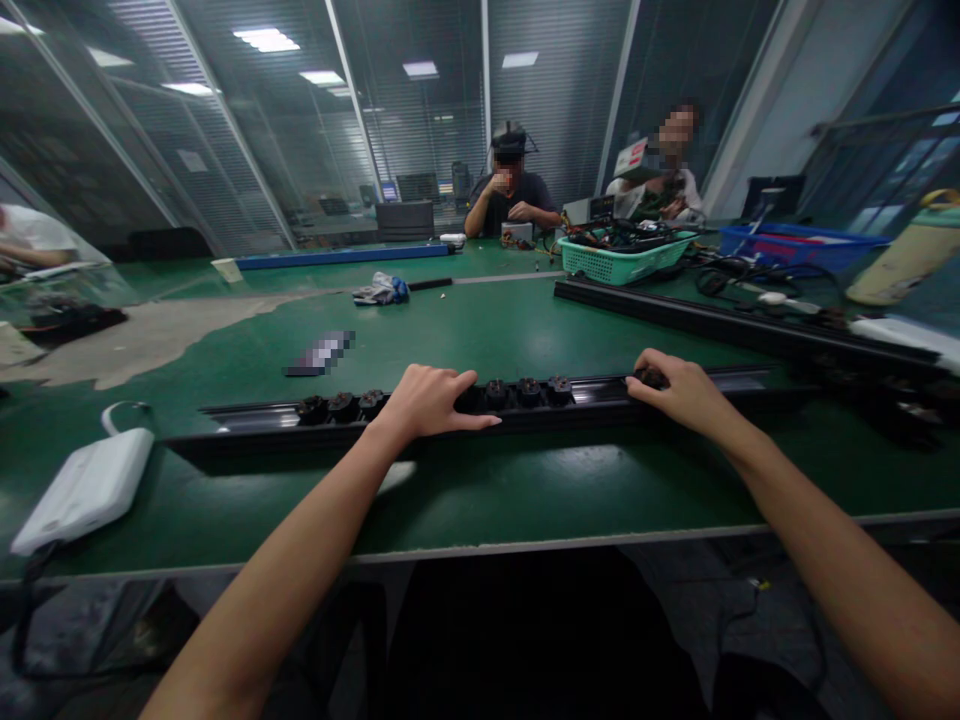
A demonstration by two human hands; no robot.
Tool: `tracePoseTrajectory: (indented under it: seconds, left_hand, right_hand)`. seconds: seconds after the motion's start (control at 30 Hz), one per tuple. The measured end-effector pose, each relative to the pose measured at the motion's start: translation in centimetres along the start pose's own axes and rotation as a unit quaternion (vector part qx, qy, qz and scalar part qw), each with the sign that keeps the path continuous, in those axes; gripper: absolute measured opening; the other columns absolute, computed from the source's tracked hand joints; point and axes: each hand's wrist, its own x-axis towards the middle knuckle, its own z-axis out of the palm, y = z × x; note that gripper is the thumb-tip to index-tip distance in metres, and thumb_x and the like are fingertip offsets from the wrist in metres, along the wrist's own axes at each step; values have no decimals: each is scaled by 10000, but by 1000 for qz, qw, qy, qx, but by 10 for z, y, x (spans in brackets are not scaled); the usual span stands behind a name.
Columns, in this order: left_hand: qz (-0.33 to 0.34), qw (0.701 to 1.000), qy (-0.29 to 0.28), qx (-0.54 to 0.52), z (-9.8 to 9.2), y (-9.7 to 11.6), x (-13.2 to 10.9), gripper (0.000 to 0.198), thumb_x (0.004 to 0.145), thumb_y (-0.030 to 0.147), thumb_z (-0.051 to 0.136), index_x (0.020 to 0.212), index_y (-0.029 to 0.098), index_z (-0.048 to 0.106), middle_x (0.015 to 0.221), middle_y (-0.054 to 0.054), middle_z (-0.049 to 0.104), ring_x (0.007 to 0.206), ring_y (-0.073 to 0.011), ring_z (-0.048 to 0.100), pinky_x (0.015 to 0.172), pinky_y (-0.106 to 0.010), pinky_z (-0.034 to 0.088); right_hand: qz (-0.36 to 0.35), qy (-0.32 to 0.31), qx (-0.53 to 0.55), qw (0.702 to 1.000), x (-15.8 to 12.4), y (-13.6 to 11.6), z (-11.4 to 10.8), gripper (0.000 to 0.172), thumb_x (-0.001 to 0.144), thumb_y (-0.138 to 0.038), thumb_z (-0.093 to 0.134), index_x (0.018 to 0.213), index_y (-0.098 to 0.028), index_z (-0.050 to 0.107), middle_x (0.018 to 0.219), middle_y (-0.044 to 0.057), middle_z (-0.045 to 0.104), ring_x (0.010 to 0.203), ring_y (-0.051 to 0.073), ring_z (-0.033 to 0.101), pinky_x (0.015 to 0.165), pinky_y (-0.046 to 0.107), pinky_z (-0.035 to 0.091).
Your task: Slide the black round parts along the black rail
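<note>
A long black rail (247, 418) lies across the green table (525, 480) in front of me, with several black socket modules (341, 405) seated in its channel. My left hand (427, 400) rests on the rail's middle, fingers stretched flat along it, touching the rail beside more modules (525, 390). My right hand (671, 388) is further right on the rail, fingers curled round a black module (651, 378) at the end of the row.
A white box with a cable (82, 488) sits at the left front. A second black rail (720, 325) runs at the right. A green basket (622, 260), a blue tray (795, 245) and cables lie beyond. Two people sit across the table.
</note>
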Motion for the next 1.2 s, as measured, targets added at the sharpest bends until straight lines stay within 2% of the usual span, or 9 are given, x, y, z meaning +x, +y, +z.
tracePoseTrajectory:
  seconds: [0.23, 0.47, 0.8, 1.2]
  left_hand:
    - [-1, 1000, -7, -5, 0, 1, 0, 771, 774, 857, 266, 931, 196, 630, 820, -103, 707, 686, -224, 625, 575, -292, 248]
    - [0, 1000, -2, -1, 0, 0, 0, 774, 775, 858, 251, 927, 197, 623, 811, -97, 706, 689, -226, 633, 562, -293, 216]
    - [5, 1000, 2, 1, 2, -1, 1, 750, 777, 853, 260, 908, 201, 608, 793, -88, 699, 679, -219, 632, 557, -291, 212]
    - [1, 1000, -5, 0, 0, 0, 0, 758, 774, 858, 257, 911, 200, 607, 824, -93, 706, 692, -220, 634, 559, -291, 221]
  right_hand:
    - [9, -9, 14, 1000, 1, -1, -1, 204, 814, -445, 545, 805, -242, 521, 784, 29, 626, 720, 205, 574, 664, 319, 399]
    - [6, 0, 16, 1000, 1, -2, -2, 184, 802, -420, 552, 791, -238, 526, 777, 30, 633, 714, 200, 573, 661, 315, 403]
    - [9, -24, 7, 1000, 0, 6, -6, 290, 806, -535, 559, 827, -246, 577, 788, 31, 660, 726, 218, 603, 671, 335, 410]
    - [18, -8, -2, 1000, 0, 1, -4, 219, 795, -463, 554, 806, -244, 559, 775, 26, 633, 729, 212, 584, 657, 319, 388]
